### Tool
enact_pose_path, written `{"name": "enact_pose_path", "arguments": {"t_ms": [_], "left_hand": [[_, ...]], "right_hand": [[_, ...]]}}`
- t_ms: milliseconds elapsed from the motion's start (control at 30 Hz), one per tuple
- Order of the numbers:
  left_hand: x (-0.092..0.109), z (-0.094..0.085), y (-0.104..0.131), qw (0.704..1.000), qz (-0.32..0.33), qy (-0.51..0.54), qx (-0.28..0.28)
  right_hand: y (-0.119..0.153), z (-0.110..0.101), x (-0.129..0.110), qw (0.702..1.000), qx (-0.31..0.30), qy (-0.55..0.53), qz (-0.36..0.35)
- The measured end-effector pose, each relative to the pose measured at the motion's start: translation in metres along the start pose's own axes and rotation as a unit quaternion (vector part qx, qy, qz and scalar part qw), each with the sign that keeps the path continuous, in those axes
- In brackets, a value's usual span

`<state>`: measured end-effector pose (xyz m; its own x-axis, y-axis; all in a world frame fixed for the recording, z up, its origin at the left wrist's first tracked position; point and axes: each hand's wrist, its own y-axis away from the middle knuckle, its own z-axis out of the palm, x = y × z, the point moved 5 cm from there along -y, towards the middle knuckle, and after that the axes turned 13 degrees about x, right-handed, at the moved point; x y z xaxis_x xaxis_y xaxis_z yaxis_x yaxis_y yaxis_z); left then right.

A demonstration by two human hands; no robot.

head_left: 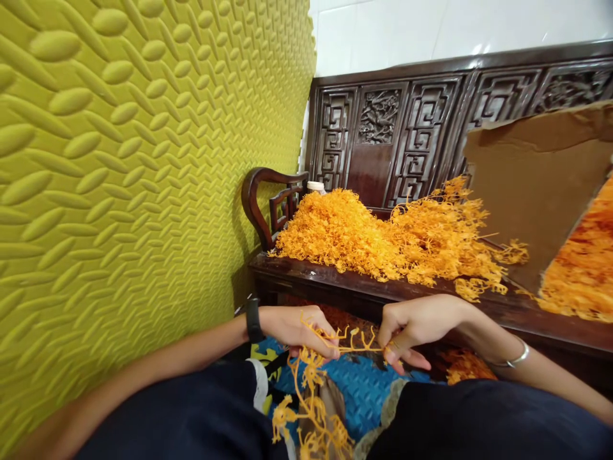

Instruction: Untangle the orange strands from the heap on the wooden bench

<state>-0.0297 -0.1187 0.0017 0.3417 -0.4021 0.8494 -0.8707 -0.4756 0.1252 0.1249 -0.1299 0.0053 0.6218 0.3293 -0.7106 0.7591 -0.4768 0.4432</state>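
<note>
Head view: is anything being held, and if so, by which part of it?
An orange branched strand, by its stem: the left hand and the right hand pinch it at separate spots, with a straight stretch between them.

A dark carved bench (374,169) (glossy) stands before white tiled wall (397,32), beside yellow matting (158,172).

"Where does the view look from?"
"The wearer's head, facing forward and down past both forearms (191,352) to the fingers (387,324), near and below centre."
"How far does it reach?"
"Nearer than the fingers, legs (191,415) at the bottom edge; beyond them, the bench (376,172), then the wall (431,25); to their left, a mat (119,160) close by."
</note>
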Motion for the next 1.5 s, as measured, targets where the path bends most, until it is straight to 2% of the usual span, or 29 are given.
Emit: {"name": "enact_pose_path", "arguments": {"t_ms": [67,133,200,267,333,400,500,600,667,767,900,967,1033,1167,1233,1267,1333,1400,1467,1500], "left_hand": [[-0.002,-0.004,0.009,1.0,-0.006,-0.008,-0.019],[-0.008,-0.011,0.021,1.0,-0.012,-0.005,-0.02],[-0.015,-0.029,0.03,0.995,-0.02,0.035,0.093],[-0.023,-0.039,0.033,0.984,-0.044,0.074,0.157],[-0.026,-0.042,0.029,0.978,-0.051,0.084,0.186],[-0.022,-0.041,0.021,0.977,-0.04,0.069,0.197],[-0.014,-0.037,0.012,0.979,-0.022,0.054,0.195],[-0.011,-0.033,0.01,0.981,-0.02,0.063,0.184],[-0.011,-0.03,0.011,0.981,-0.021,0.072,0.177],[-0.011,-0.029,0.012,0.981,-0.02,0.082,0.174],[-0.009,-0.031,0.012,0.979,-0.013,0.079,0.185],[-0.009,-0.032,0.012,0.98,-0.013,0.072,0.184],[-0.01,-0.032,0.012,0.981,-0.017,0.065,0.184],[-0.012,-0.034,0.011,0.977,-0.011,0.07,0.199],[-0.015,-0.035,0.009,0.972,-0.001,0.1,0.214],[-0.016,-0.035,0.008,0.968,0.005,0.119,0.222],[-0.019,-0.037,0.007,0.957,0.015,0.156,0.246],[-0.02,-0.04,0.007,0.943,0.018,0.183,0.276],[-0.02,-0.043,0.008,0.929,0.016,0.209,0.306],[-0.02,-0.044,0.008,0.923,0.017,0.221,0.315]], "right_hand": [[0.009,-0.001,0.012,1.0,-0.001,0.024,0.019],[0.022,-0.005,0.027,0.998,0.027,0.04,0.036],[0.033,-0.015,0.037,0.993,0.108,0.035,0.028],[0.039,-0.03,0.041,0.972,0.232,0.043,0.007],[0.04,-0.049,0.041,0.926,0.37,0.081,-0.007],[0.034,-0.066,0.04,0.867,0.481,0.131,-0.024],[0.021,-0.093,0.043,0.782,0.587,0.199,-0.058],[0.006,-0.123,0.058,0.718,0.634,0.282,-0.042],[-0.003,-0.145,0.068,0.697,0.642,0.319,-0.019],[-0.014,-0.177,0.081,0.691,0.647,0.322,0.006],[-0.027,-0.199,0.086,0.716,0.625,0.31,0.036],[-0.033,-0.197,0.078,0.727,0.615,0.303,0.033],[-0.04,-0.187,0.06,0.736,0.607,0.299,0.009],[-0.055,-0.149,0.004,0.762,0.576,0.285,-0.08],[-0.057,-0.124,-0.027,0.77,0.573,0.232,-0.157],[-0.054,-0.112,-0.042,0.763,0.585,0.196,-0.193],[-0.043,-0.089,-0.065,0.726,0.624,0.14,-0.252],[-0.029,-0.069,-0.08,0.7,0.651,0.089,-0.278],[-0.019,-0.054,-0.084,0.706,0.657,0.043,-0.262],[-0.016,-0.048,-0.083,0.721,0.648,0.032,-0.244]]}}
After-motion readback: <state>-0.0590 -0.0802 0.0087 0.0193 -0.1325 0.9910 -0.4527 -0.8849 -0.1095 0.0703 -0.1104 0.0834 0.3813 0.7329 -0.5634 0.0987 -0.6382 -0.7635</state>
